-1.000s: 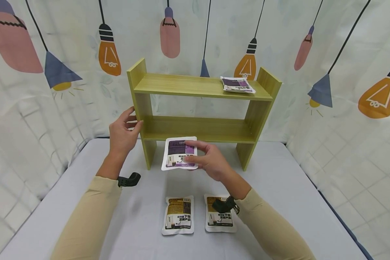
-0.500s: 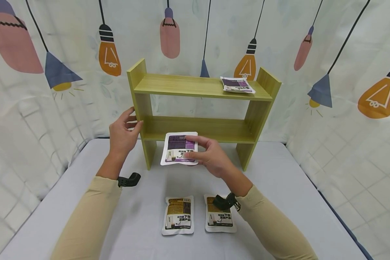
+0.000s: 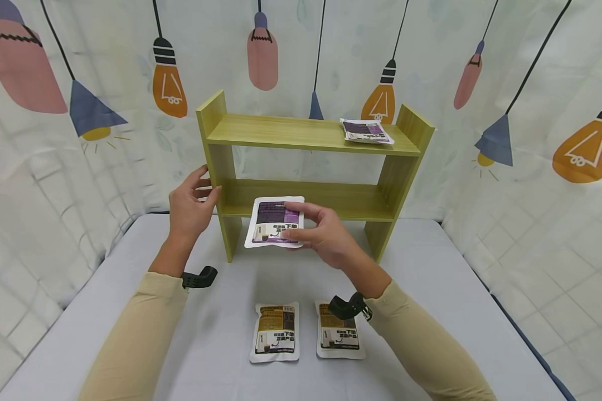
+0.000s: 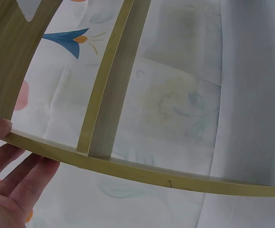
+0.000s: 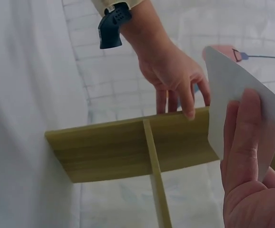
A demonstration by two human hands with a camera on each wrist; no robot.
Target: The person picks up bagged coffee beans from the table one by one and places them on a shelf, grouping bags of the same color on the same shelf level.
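My right hand (image 3: 326, 236) pinches a flat white pouch with a purple label (image 3: 275, 223) between thumb and fingers. The pouch is in the air in front of the lower board of a yellow-green wooden shelf (image 3: 281, 131). In the right wrist view the plain back of the pouch (image 5: 240, 80) shows, with fingers behind it. My left hand (image 3: 190, 206) grips the shelf's left side panel, thumb on one face and fingers on the other, as the left wrist view also shows. Another purple-labelled pouch (image 3: 366, 131) lies at the right end of the top board, perhaps stacked.
Two brown-labelled pouches lie on the white tabletop (image 3: 221, 334) in front of the shelf: a left pouch (image 3: 275, 334) and a right pouch (image 3: 338, 337), partly behind the right wrist camera (image 3: 348, 306). A lamp-print curtain (image 3: 291, 55) hangs behind.
My right hand has risen a little with the purple-labelled pouch, nearer the lower shelf board. The left hand has stayed on the side panel.
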